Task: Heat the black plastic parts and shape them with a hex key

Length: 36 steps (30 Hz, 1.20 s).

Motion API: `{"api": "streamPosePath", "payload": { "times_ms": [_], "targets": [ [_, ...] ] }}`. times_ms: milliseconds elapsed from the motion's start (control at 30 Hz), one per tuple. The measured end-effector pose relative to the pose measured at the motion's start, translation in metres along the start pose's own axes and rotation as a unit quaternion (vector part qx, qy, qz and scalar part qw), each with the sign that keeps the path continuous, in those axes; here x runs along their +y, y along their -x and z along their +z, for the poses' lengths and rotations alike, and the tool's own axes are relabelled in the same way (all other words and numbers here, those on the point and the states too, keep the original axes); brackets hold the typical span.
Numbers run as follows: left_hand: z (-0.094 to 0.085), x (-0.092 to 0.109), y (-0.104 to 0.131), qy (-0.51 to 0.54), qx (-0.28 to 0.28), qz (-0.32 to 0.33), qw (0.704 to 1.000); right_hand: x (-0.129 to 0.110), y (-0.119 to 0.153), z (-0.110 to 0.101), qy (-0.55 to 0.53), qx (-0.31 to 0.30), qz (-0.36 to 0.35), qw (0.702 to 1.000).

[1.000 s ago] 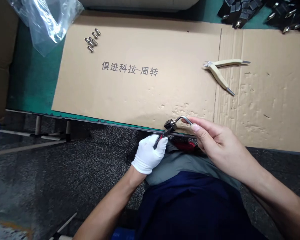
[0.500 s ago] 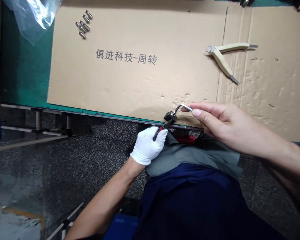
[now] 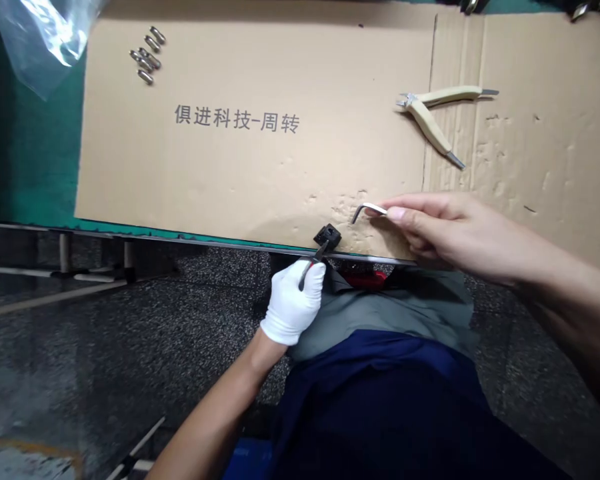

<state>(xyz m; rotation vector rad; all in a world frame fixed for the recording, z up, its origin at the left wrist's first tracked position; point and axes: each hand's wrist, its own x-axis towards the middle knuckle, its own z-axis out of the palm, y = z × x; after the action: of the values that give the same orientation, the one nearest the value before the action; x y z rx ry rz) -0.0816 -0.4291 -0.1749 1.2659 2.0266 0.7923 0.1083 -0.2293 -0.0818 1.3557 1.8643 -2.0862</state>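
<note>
My left hand (image 3: 293, 300), in a white glove, is closed around dark pliers (image 3: 321, 252) with a bit of red on the handle. Their jaws are on a small black block (image 3: 327, 236) at the front edge of the cardboard. An opening shows in the block's upper face. Bare, my right hand (image 3: 440, 227) pinches a bent hex key (image 3: 373, 207) between thumb and fingers. The key's short dark end points down, just right of the block and apart from it.
Cream-handled pliers (image 3: 433, 123) lie spread on the cardboard sheet (image 3: 230, 177). Several small metal cylinders (image 3: 147, 59) sit at the far left, near a clear plastic bag (image 3: 45, 47). Green table surface (image 3: 30, 167) shows beyond the cardboard.
The hex key's end has come away from the black block, with my right hand moving slightly right relative to it. The whole view has shifted, so the table's things appear further left.
</note>
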Motion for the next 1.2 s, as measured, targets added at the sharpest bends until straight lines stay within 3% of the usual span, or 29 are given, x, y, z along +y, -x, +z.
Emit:
{"api": "streamPosePath", "payload": {
  "times_ms": [133,267,533,733,867,967,1100,1200],
  "targets": [
    [0.009,-0.003,0.005,0.084,-0.01,-0.076,0.993,0.021,0.029,-0.015,-0.091,0.052,0.036,0.994],
    [0.008,-0.003,0.005,0.131,-0.012,-0.104,0.986,0.045,0.047,-0.029,-0.123,0.083,0.038,0.988],
    [0.007,0.007,0.004,0.161,-0.004,-0.135,0.978,0.066,0.067,-0.031,-0.124,0.197,-0.019,0.972],
    [-0.004,0.03,0.013,0.225,-0.009,-0.19,0.956,0.096,0.07,-0.033,-0.119,0.254,0.005,0.96],
    [-0.034,0.053,0.01,0.246,-0.014,-0.201,0.948,0.112,0.059,-0.026,-0.111,0.287,0.024,0.951],
    [-0.068,0.077,-0.015,0.247,0.007,-0.17,0.954,0.126,0.047,-0.023,-0.124,0.301,0.013,0.946],
    [-0.126,0.118,-0.088,0.151,0.113,-0.067,0.98,0.137,0.034,-0.022,-0.133,0.297,-0.01,0.945],
    [-0.17,0.152,-0.165,-0.03,0.128,0.029,0.991,0.13,0.032,-0.02,-0.133,0.301,-0.032,0.944]
  ]
}}
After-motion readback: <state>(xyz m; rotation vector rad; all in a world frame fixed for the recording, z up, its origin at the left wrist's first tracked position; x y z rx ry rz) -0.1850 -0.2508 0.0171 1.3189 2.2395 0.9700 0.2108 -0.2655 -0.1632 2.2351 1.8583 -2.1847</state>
